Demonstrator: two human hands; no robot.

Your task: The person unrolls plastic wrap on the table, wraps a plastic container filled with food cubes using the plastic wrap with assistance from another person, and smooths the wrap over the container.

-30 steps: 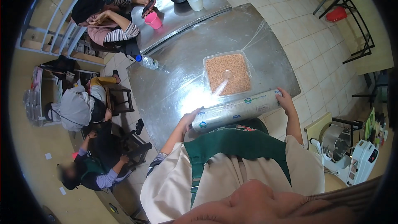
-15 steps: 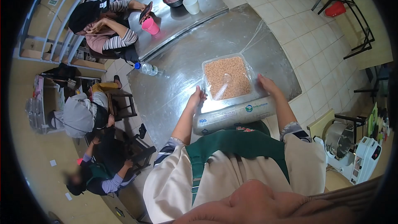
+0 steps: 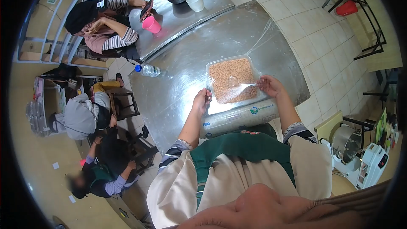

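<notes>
Pinching clear film [image 3: 246,85], the right hand [image 3: 270,86] is bordering the filled tray [image 3: 229,58]; the left hand [image 3: 202,99] is bordering it opposite, curled, grip indeterminable.

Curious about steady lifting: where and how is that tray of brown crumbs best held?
Probably grip the tray by its left and right rims, coming from both sides: it lies flat and wide, and the roll lies along its near edge.

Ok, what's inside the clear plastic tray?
Light-brown granules spread across the clear plastic tray. They cover its floor, so anything underneath them can't be seen.
</notes>
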